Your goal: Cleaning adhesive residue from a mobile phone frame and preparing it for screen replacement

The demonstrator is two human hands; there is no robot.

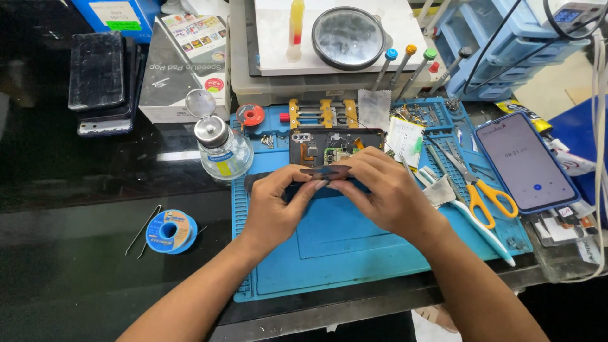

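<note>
We hold a thin, dark, flat elongated plate (326,171) between both hands over the blue rubber work mat (354,247) on the dark bench (76,190). Our left hand (275,206) pinches its left end, fingers closed on it, and our right hand (383,190) grips its right end the same way. Just behind the plate lies an opened black phone body with exposed circuit boards (335,147), flat on the mat and partly hidden by our fingers. To the left of the mat stands a clear glass dispenser bottle with a metal pump top (218,149), and nearer us a blue spool of solder wire (170,232) lies on the bench. To the right, yellow-handled scissors (484,190) rest on the mat's edge, beside a blue-cased smartphone with a lit screen (524,161). Behind the open phone sits a yellow and grey metal clamp fixture (320,114).
</note>
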